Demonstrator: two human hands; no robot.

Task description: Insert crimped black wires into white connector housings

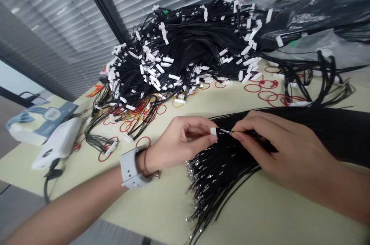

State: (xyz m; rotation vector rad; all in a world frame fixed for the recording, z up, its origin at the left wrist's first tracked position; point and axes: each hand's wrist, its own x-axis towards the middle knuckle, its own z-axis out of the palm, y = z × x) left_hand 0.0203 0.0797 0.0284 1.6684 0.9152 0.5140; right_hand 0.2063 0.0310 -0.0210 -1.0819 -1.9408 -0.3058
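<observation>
Between the thumb and fingers of my left hand (pixel 182 141) is a small white connector (pixel 213 132). My right hand (pixel 277 145) pinches thin black wires with metal tips (pixel 224 131), which point at the connector from its right side. Whether the tips touch the connector is too small to tell. Under and beside both hands lies a thick bundle of loose black wires (pixel 222 164), its shiny metal terminals fanned out toward the left and the front.
A large heap of black cables (pixel 190 44) with white connectors lies at the back. Red rubber bands (pixel 268 94) are scattered around it. A white device (pixel 58 143) and a blue-and-white packet (pixel 43 119) sit at left. Plastic bags (pixel 318 17) lie at back right.
</observation>
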